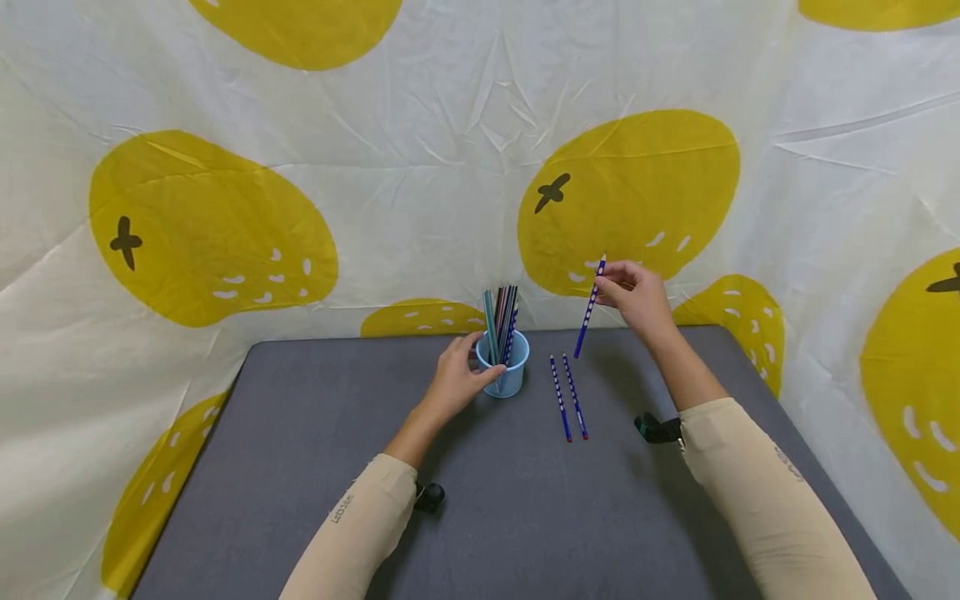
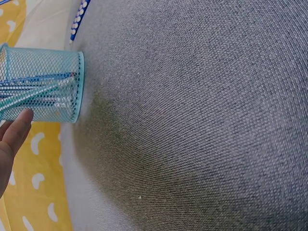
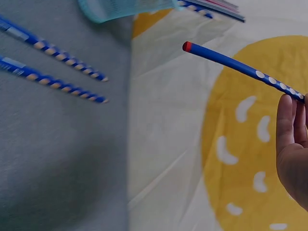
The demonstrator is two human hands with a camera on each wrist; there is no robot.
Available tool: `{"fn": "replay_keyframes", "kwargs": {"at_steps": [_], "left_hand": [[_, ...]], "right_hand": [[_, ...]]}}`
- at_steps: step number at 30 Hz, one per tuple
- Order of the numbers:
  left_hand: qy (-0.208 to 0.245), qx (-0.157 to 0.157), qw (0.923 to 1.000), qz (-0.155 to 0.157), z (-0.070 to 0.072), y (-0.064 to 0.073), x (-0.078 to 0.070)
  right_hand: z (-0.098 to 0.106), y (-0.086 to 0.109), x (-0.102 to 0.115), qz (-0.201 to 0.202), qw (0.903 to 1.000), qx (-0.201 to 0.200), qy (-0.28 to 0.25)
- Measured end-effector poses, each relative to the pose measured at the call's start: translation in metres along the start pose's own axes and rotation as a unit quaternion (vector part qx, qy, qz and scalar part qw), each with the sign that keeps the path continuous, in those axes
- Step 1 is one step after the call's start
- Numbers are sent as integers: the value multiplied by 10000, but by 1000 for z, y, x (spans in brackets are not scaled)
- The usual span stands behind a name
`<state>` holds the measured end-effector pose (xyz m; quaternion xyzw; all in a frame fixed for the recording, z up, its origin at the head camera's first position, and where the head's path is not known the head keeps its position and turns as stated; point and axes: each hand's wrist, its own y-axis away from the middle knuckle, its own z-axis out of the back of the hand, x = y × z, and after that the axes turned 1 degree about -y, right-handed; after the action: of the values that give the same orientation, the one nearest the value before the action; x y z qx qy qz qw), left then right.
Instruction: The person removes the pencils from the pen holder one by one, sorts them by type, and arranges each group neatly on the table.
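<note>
A light-blue mesh pencil cup (image 1: 512, 385) stands on the table near its far edge, holding several pencils (image 1: 501, 321). My left hand (image 1: 453, 375) holds the cup from its left side, thumb at the front of the rim and fingers around the back. In the left wrist view, fingers (image 2: 17, 132) lie against the mesh. My right hand (image 1: 633, 296) pinches a blue pencil (image 3: 226, 61) with white spots above the table, its red-capped end down and its point up. To the right of the cup, two matching blue pencils (image 1: 560, 398) lie side by side, points toward the far edge.
The grey table (image 1: 315, 467) ends just behind the cup. Beyond it hangs a pale cloth (image 1: 420, 217) with large yellow fruit shapes. A dark wrist device (image 1: 657, 428) sits by the right sleeve, another (image 1: 430, 497) by the left.
</note>
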<state>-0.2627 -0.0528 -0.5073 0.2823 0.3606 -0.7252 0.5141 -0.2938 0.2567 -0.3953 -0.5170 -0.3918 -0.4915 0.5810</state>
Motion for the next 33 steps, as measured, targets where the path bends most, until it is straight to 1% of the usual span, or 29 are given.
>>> {"fn": "replay_keyframes", "kwargs": {"at_steps": [3,10,14,17,20,24,29,33], "left_hand": [[12,0,10000,4,0,0,-2],[-19,20,10000,23,-1,0,-3],[-45,19,10000,13,-2,-1,-4],[-37,6,10000,5,-2,-2,-4],[-67,3,10000,-3,-3,-3,-3],[-84,20,10000,-12,-4,-3,-2],[-14,-6,10000,11,-3,-3,-1],[-18,-17,10000,-19,-2,-2,0]], "right_hand": [[4,2,-12,-122,9996,72,251],[11,7,-41,-337,9987,236,293],[13,11,-57,-421,9963,299,689],[14,14,-68,-544,9907,387,1188],[14,17,-79,-661,9821,496,1695],[14,21,-93,-732,9724,581,2135],[13,27,-105,-859,9660,735,2326],[11,31,-114,-995,9668,852,2196]]}}
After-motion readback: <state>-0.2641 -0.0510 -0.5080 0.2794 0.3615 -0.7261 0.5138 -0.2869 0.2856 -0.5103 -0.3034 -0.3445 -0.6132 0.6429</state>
